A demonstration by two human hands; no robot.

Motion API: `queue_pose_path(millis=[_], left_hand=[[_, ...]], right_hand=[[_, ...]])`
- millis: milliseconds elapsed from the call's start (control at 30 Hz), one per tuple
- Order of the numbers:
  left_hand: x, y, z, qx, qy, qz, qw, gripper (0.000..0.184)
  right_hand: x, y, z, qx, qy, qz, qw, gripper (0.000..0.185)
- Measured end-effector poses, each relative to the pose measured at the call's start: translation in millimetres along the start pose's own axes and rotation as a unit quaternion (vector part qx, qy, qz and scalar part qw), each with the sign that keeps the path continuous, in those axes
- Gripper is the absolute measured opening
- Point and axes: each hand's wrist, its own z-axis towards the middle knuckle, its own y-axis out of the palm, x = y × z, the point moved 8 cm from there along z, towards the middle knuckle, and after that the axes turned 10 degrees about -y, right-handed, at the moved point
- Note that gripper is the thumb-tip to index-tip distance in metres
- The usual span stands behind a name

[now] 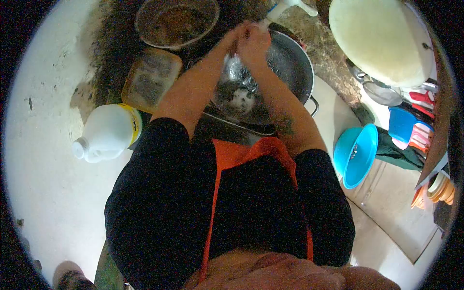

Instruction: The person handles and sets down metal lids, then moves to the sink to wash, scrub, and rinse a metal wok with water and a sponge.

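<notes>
My left hand [238, 35] and my right hand [256, 43] meet closely below the white tap [291, 4], over the far rim of a large dark pan [292, 60]. Both hands look closed with the fingers curled inward; anything between them is hidden. Wet and shiny inside, the pan has a metal loop handle [315, 105] at its right. A shiny round shape with water or suds [241, 100] shows between my forearms; I cannot tell whether it is a separate bowl.
Left of the pan are a rectangular plastic container [152, 77], a round basin [145, 21] and a white jug [108, 133] with a yellow label. To the right are a turquoise bowl [360, 159], a large pale round lid or tray [382, 41], a strainer [382, 93] and a blue cup [402, 124].
</notes>
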Motion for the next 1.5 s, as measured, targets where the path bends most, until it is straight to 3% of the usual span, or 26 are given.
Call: queue_pose_path(millis=[33, 100, 133, 167, 233, 267, 333, 400, 433, 500, 533, 567, 633, 700, 800, 933, 967, 1000, 1033, 1100, 1200, 1233, 1300, 1333, 1400, 1500], left_hand=[[3.3, -4.3, 8.0, -0.028, 0.026, -0.012, 0.999, 0.039], [-7.3, -10.8, 26.8, -0.09, -0.031, -0.008, 0.995, 0.037], [-18.6, -10.6, 31.0, -0.122, -0.112, 0.008, 0.986, 0.035], [-32.7, -10.3, 31.8, -0.151, -0.191, 0.024, 0.97, 0.033], [-10.8, 17.2, 0.6, -0.155, -0.168, -0.045, 0.972, 0.033], [1.9, 30.5, -12.8, -0.159, -0.139, -0.115, 0.971, 0.032], [6.7, 32.9, -14.6, -0.119, -0.087, -0.095, 0.984, 0.033], [17.4, 23.4, -17.1, -0.078, -0.038, -0.074, 0.993, 0.034], [17.2, 29.4, -29.1, -0.139, -0.155, -0.029, 0.978, 0.035], [-3.9, 33.0, -27.7, -0.245, -0.282, -0.019, 0.927, 0.038], [-4.1, 32.0, -26.7, -0.245, -0.282, -0.019, 0.927, 0.038], [1.6, 30.4, -23.3, -0.236, -0.246, -0.09, 0.936, 0.037], [3.3, 33.9, -17.3, -0.226, -0.21, -0.158, 0.938, 0.035], [6.9, 22.6, -5.6, -0.088, -0.061, -0.26, 0.96, 0.037], [-28.6, -5.8, 10.5, 0.044, -0.042, -0.211, 0.976, 0.029], [-48.5, -3.3, 20.9, 0.043, -0.094, -0.091, 0.99, 0.038], [-45.0, -0.8, 28.9, 0.05, -0.085, -0.07, 0.993, 0.038], [-36.8, 3.9, 38.1, 0.062, -0.067, -0.05, 0.995, 0.038], [-29.7, 7.3, 44.0, 0.073, -0.049, -0.037, 0.995, 0.038], [-19.9, 12.1, 53.0, 0.079, -0.023, -0.016, 0.997, 0.039], [-18.8, 13.6, 64.9, 0.063, -0.013, 0.016, 0.998, 0.04], [-18.8, 15.0, 67.3, 0.049, -0.019, 0.029, 0.998, 0.041], [-21.4, 14.5, 68.7, -0.001, -0.048, 0.065, 0.997, 0.042], [-24.1, 14.3, 63.9, -0.035, -0.073, 0.087, 0.993, 0.042], [-36.8, 10.4, 46.8, -0.102, -0.146, 0.154, 0.972, 0.043], [-43.6, -2.4, 15.3, -0.107, -0.226, 0.212, 0.945, 0.046]], right_hand=[[-0.3, -9.7, -1.4, -0.001, 0.005, -0.002, 1.0, 0.024], [-46.5, -23.5, -10.6, -0.068, -0.307, 0.039, 0.949, 0.026], [-42.0, -28.0, -6.7, -0.068, -0.305, 0.038, 0.949, 0.026], [-34.9, -11.4, -6.0, -0.189, -0.29, -0.003, 0.938, 0.028], [-22.1, 14.9, -12.1, -0.31, -0.264, -0.042, 0.913, 0.031], [21.3, 27.8, -4.4, -0.288, 0.047, 0.152, 0.944, 0.032], [52.7, 36.5, -27.2, -0.224, 0.353, 0.322, 0.85, 0.033], [4.8, -2.5, -5.5, -0.12, -0.077, 0.12, 0.983, 0.033], [8.0, -13.1, -10.0, -0.122, -0.073, 0.119, 0.983, 0.033], [-31.8, -18.8, -39.9, -0.298, -0.416, 0.124, 0.85, 0.035], [-32.4, -18.3, -38.8, -0.298, -0.416, 0.124, 0.85, 0.035], [-4.3, -5.7, -27.7, -0.341, -0.174, 0.195, 0.903, 0.034], [35.6, 11.2, -32.6, -0.359, 0.081, 0.253, 0.895, 0.032], [70.2, 8.3, -17.1, -0.155, 0.225, 0.348, 0.897, 0.027], [63.5, -6.1, 8.9, -0.116, 0.1, 0.145, 0.978, 0.025], [50.8, 12.5, 14.3, -0.128, 0.215, 0.295, 0.922, 0.029], [55.3, 35.0, -2.8, -0.008, 0.444, 0.58, 0.683, 0.027], [40.2, 59.0, -16.9, 0.112, 0.579, 0.748, 0.305, 0.025], [44.1, 58.9, -16.7, 0.112, 0.575, 0.75, 0.308, 0.025], [7.1, 43.2, 8.5, -0.092, 0.343, 0.916, 0.187, 0.027], [15.9, 50.7, -1.8, -0.117, 0.388, 0.901, 0.153, 0.027], [9.5, 39.5, 6.1, -0.117, 0.386, 0.902, 0.156, 0.027], [35.0, 31.5, -8.9, -0.037, 0.553, 0.736, 0.389, 0.026], [35.0, 25.7, -10.2, -0.033, 0.551, 0.737, 0.39, 0.026], [23.8, 9.3, 7.5, -0.24, 0.318, 0.637, 0.66, 0.025], [51.8, 17.1, 9.4, -0.198, 0.344, 0.624, 0.673, 0.027]])
